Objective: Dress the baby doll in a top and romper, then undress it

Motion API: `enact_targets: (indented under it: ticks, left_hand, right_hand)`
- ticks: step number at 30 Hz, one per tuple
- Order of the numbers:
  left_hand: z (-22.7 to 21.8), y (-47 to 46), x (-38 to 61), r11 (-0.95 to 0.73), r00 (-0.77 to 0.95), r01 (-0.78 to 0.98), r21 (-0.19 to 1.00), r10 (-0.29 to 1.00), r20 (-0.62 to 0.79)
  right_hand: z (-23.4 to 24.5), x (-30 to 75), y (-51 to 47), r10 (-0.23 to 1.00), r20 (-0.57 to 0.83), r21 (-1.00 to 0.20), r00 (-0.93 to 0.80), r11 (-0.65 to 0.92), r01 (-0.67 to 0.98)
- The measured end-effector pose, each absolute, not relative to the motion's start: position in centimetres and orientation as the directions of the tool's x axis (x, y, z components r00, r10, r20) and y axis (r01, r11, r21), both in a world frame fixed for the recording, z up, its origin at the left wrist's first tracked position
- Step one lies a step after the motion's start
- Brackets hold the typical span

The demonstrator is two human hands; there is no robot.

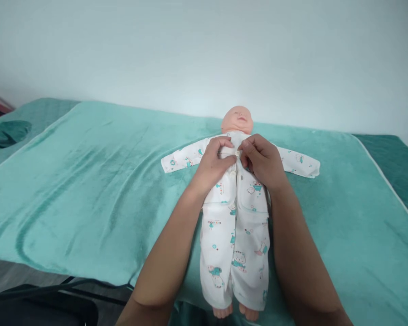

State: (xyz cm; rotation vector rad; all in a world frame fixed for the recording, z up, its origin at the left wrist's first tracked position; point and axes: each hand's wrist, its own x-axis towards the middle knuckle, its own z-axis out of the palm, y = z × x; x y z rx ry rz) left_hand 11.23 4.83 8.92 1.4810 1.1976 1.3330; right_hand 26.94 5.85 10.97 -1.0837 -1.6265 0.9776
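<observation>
A baby doll [237,121] lies on its back, dressed in a white printed jacket [221,192] and matching white trousers [250,253]. Its sleeves stretch out to both sides and its bare feet show at the bottom. At the chest, my left hand [217,163] holds the jacket's front with bent fingers, its thumb beside the opening. My right hand [263,160] pinches the opposite front edge, close to a small pale button [238,153]. Another button [233,173] sits just below, between the hands. Part of the right fingertips is hidden behind the hand.
A light green velvety sheet [88,181] covers the bed under the doll, wrinkled on the left. Darker green cover [391,158] shows at both ends. A white wall [156,54] rises behind. A black chair-like object [41,303] stands at the lower left.
</observation>
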Motion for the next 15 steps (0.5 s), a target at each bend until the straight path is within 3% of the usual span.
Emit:
enact_targets:
  ticks: [8, 12, 15]
  left_hand:
    - [8.5, 5.1, 10.8, -0.353, 0.048, 0.183, 0.917, 0.935, 0.351]
    - [8.8, 4.9, 10.6, -0.375, 0.055, 0.147, 0.915, 0.927, 0.371]
    - [9.1, 4.7, 10.5, -0.379, 0.074, 0.109, 0.919, 0.925, 0.372]
  right_hand:
    - [11.1, 26.6, 5.4, 0.960, 0.268, -0.922, -0.077, 0.279, 0.268]
    - [11.6, 26.4, 4.3, 0.958, 0.286, -0.848, -0.035, 0.270, 0.456]
    - [12.4, 26.5, 2.8, 0.971, 0.231, -0.724, -0.062, 0.214, 0.656]
